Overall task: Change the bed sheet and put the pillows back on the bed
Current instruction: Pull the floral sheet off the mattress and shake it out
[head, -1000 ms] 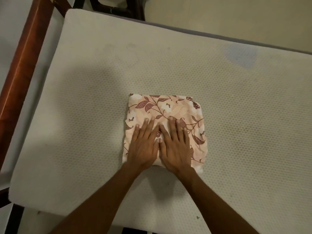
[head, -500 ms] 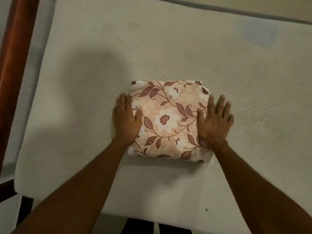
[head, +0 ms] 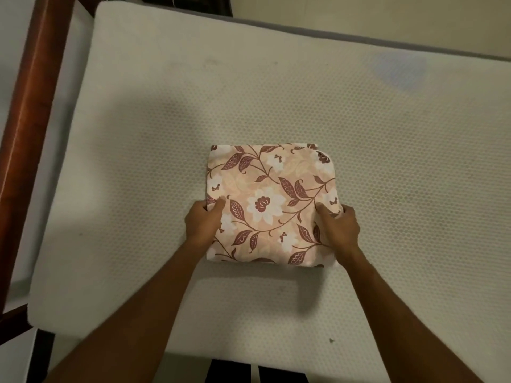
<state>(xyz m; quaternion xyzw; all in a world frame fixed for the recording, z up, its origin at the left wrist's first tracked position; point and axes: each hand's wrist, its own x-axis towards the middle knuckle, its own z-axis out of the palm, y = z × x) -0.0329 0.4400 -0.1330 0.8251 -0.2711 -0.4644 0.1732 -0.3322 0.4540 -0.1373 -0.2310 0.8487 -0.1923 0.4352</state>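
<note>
A folded bed sheet point(head: 272, 205), peach with maroon leaves and white flowers, lies as a thick square in the middle of the bare white mattress point(head: 276, 92). My left hand point(head: 203, 222) grips its left edge, thumb on top and fingers tucked under the fold. My right hand point(head: 337, 226) grips the right edge the same way, thumb pressed onto the cloth. No pillow is in view.
A reddish-brown wooden bed rail point(head: 33, 106) runs down the left side. The mattress has a bluish stain point(head: 398, 74) at the far right. Beige floor or wall point(head: 359, 15) shows beyond the far edge.
My hands went from lying flat together on the sheet's near half to its left and right sides, then curled round those edges.
</note>
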